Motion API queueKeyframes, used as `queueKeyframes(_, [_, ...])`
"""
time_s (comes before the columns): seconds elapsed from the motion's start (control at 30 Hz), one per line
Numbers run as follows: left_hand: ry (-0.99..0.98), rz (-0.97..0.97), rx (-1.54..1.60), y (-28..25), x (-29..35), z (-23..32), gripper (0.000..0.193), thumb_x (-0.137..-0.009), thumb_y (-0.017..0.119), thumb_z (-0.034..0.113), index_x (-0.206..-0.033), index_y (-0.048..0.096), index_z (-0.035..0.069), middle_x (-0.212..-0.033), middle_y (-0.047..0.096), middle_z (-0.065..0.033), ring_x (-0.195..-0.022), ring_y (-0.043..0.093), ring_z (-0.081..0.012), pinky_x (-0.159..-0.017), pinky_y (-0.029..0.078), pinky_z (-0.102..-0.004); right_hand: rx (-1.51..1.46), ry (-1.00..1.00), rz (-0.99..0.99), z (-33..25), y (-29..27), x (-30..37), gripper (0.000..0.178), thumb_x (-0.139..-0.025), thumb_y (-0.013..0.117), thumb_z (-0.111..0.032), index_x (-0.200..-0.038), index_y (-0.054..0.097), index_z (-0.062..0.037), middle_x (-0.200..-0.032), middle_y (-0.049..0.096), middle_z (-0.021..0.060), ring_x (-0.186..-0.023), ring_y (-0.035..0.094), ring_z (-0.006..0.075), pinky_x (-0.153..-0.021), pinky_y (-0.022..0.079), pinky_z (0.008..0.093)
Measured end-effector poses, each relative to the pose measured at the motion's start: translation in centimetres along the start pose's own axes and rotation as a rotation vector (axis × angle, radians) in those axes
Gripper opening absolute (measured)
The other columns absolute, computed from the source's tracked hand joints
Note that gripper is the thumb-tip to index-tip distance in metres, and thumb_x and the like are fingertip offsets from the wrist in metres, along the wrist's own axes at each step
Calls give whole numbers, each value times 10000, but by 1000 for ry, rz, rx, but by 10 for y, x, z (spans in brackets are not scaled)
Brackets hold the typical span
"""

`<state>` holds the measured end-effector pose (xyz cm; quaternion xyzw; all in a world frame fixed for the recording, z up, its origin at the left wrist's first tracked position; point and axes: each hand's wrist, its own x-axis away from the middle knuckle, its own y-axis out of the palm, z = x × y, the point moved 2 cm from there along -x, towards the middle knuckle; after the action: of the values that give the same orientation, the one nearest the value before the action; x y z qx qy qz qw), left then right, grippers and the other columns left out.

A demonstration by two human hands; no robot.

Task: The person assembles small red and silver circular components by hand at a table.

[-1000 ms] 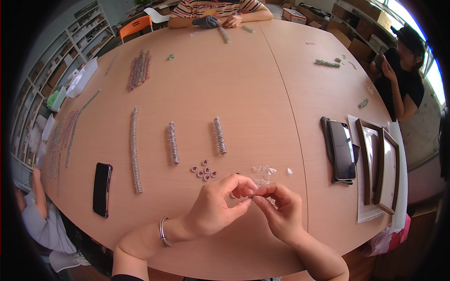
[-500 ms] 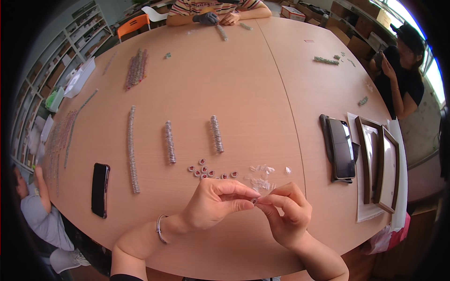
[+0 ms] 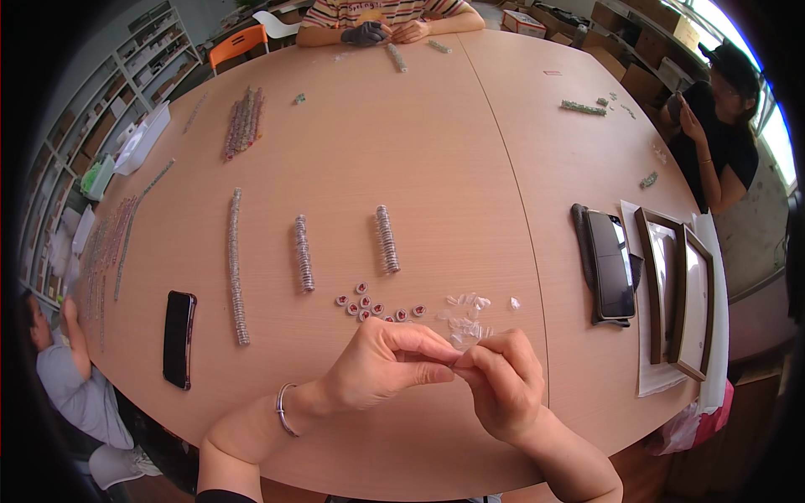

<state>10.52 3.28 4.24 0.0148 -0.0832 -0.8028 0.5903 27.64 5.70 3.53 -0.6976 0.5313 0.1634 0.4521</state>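
Both hands are meeting over the desk (image 3: 470, 151) edge: the left hand (image 3: 381, 365) and right hand (image 3: 503, 386) are pinching one tiny clear piece (image 3: 459, 362) between fingertips, just below the loose rings (image 3: 373, 308), keeping supplies within reach.

workshop | shared round table (image 3: 503, 126) | rows of small parts (image 3: 303, 253) | storage shelves (image 3: 101, 126)
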Motion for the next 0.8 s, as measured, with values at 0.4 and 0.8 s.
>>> queueKeyframes(0.4, [-195,78,624,-13,-2,-14,203,-836,674,7,-1033,652,-38,-965,676,-114,-899,645,-158,-805,537,-266,-47,-98,-227,1,2,1,227,-706,700,41,-889,579,-18,-826,529,80,-688,501,228,-591,440,317])
queueKeyframes(0.8, [46,569,-579,-54,-24,-16,117,-825,651,-30,-937,683,-23,-879,622,-51,-740,612,-104,-654,519,-219,13,180,-74,24,13,8,171,-743,684,46,-854,567,-11,-796,548,94,-696,543,250,-575,457,336])
